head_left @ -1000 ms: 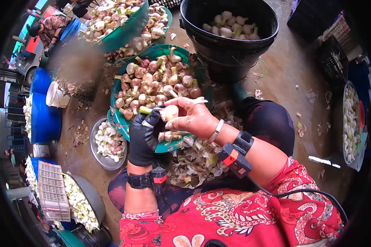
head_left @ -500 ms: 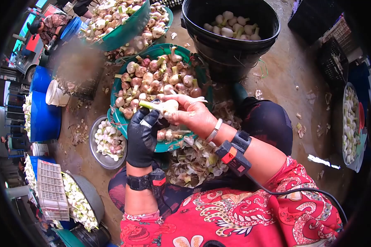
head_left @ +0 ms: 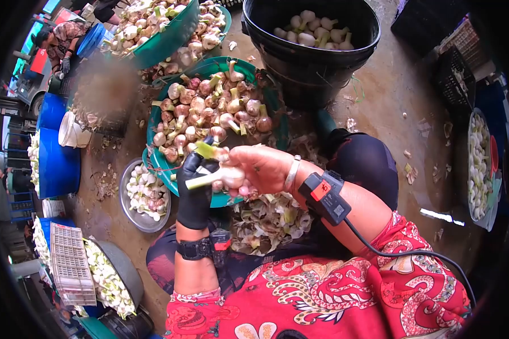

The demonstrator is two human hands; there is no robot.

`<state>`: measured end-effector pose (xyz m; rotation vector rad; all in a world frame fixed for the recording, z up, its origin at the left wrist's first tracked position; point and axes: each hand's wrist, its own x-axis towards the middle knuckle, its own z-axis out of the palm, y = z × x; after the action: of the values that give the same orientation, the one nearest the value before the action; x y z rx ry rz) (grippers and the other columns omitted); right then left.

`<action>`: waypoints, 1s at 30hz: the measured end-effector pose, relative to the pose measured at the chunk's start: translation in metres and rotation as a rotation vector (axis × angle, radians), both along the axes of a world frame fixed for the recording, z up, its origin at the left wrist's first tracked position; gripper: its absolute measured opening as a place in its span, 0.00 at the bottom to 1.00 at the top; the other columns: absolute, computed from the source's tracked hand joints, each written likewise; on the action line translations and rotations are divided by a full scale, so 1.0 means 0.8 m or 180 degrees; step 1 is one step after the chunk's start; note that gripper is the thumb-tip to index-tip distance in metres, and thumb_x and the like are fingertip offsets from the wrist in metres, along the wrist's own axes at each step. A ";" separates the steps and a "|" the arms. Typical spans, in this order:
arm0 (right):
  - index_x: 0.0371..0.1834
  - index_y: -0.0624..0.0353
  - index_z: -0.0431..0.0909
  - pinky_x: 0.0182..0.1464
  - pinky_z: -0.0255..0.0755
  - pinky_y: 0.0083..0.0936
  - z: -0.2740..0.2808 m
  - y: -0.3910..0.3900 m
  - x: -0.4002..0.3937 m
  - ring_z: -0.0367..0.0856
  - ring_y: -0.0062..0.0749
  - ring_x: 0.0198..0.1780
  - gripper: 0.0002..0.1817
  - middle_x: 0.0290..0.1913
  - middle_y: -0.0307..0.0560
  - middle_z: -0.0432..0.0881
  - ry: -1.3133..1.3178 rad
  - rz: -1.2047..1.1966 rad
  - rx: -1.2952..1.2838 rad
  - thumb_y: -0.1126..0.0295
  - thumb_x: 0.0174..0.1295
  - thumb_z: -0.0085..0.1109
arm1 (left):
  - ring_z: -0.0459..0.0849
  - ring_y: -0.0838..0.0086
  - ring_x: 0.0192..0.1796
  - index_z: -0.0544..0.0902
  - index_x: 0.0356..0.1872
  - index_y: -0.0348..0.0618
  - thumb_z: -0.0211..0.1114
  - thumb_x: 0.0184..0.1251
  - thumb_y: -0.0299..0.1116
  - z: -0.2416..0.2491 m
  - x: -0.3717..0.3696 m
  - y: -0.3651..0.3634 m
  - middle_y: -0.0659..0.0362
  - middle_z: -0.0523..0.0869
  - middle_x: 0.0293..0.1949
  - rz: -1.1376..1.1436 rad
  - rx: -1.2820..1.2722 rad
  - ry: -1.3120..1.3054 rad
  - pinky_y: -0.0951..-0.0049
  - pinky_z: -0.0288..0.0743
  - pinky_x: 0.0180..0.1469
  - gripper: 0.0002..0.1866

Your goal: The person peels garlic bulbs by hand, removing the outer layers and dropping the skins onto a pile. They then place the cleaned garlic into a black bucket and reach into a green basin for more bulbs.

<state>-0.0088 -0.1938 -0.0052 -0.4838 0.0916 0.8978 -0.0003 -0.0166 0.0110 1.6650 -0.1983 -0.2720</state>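
Now, left hand (head_left: 194,189) clamps one green-stemmed bulb (head_left: 208,150); right hand (head_left: 268,168) touches one white bulb (head_left: 231,177), its grip unclear.

Brown, damp-looking floor (head_left: 385,107), glossy in places, littered with pale scraps; one narrow white streak of light (head_left: 442,216) at right. Left: large round blue plastic tub (head_left: 60,164), small white plastic bucket (head_left: 73,133). Near left: pale latticed plastic crate (head_left: 72,263). Far right: black latticed plastic crate (head_left: 453,78). Far left: dark rubber wheel (head_left: 37,105), bright turquoise strip (head_left: 24,53).

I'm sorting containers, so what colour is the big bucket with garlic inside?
Black bucket, showing best in the head view.
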 end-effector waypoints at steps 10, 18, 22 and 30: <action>0.43 0.55 0.76 0.31 0.78 0.23 0.010 -0.002 0.006 0.81 0.26 0.32 0.09 0.36 0.39 0.80 -0.0488 -0.0660 -0.1194 0.64 0.63 0.56 | 0.83 0.76 0.38 0.79 0.48 0.38 0.61 0.64 0.27 -0.009 -0.011 0.013 0.59 0.84 0.40 0.0465 -0.0623 0.0642 0.75 0.78 0.43 0.12; 0.38 0.57 0.78 0.36 0.72 0.41 -0.015 0.016 -0.032 0.77 0.52 0.34 0.09 0.30 0.50 0.76 -0.4592 -0.0083 -0.3327 0.75 0.53 0.57 | 0.81 0.64 0.51 0.77 0.48 0.32 0.50 0.72 0.32 -0.033 0.025 0.050 0.50 0.82 0.49 0.0716 -0.2353 0.0869 0.64 0.77 0.54 0.14; 0.32 0.58 0.85 0.43 0.77 0.37 -0.036 0.004 -0.031 0.83 0.48 0.41 0.10 0.37 0.53 0.85 -0.4046 0.2222 -0.4348 0.72 0.48 0.56 | 0.81 0.63 0.51 0.77 0.47 0.33 0.53 0.72 0.37 -0.050 0.031 0.055 0.51 0.82 0.48 0.0937 -0.2292 0.1078 0.64 0.78 0.54 0.15; 0.33 0.59 0.85 0.42 0.76 0.37 -0.042 -0.004 -0.030 0.83 0.48 0.41 0.11 0.36 0.54 0.85 -0.3723 0.3045 -0.4503 0.71 0.48 0.56 | 0.77 0.56 0.58 0.65 0.62 0.29 0.55 0.71 0.41 0.066 0.122 -0.030 0.44 0.76 0.57 -0.0810 -0.2763 0.0760 0.64 0.72 0.63 0.27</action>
<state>-0.0325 -0.1969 -0.0389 -2.4477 -0.6879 1.2216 0.0974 -0.0404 0.0638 0.7385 -0.2962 -0.4905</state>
